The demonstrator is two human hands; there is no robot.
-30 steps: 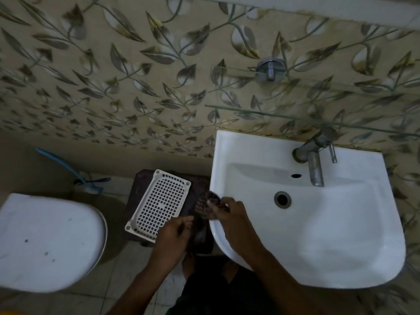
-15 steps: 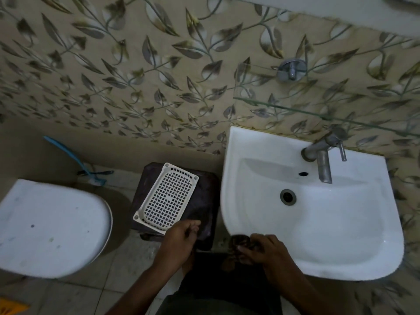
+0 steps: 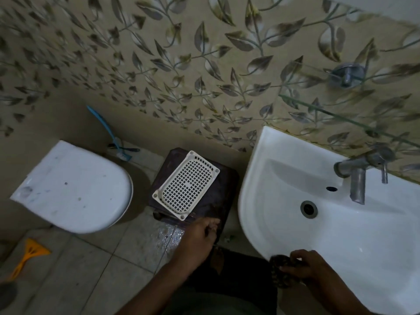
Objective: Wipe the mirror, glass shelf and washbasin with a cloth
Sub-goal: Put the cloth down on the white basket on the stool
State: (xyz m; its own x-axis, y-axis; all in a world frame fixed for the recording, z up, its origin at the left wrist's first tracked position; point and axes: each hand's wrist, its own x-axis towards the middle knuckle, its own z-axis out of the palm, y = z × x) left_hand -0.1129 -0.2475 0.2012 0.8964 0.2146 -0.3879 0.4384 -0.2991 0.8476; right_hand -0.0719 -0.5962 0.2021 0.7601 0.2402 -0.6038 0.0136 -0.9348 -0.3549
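Note:
A white washbasin (image 3: 284,226) fills the right side, with a metal tap (image 3: 359,176) and a drain (image 3: 308,209). Above it a glass shelf (image 3: 341,117) juts from the leaf-patterned wall on a chrome bracket (image 3: 346,75). My right hand (image 3: 302,264) presses a dark patterned cloth (image 3: 278,272) against the basin's front rim. My left hand (image 3: 200,237) hovers at the near edge of a dark stool, fingers curled, holding nothing that I can make out. The mirror is out of view.
A white perforated basket (image 3: 186,187) lies on the dark stool (image 3: 227,176) left of the basin. A closed white toilet (image 3: 75,189) stands further left, a blue brush (image 3: 109,133) behind it. An orange scraper (image 3: 27,255) lies on the wet tiled floor.
My right hand has slid the cloth along the basin's rim from its left side to the front edge. The view has swung left. My left hand stays by the stool.

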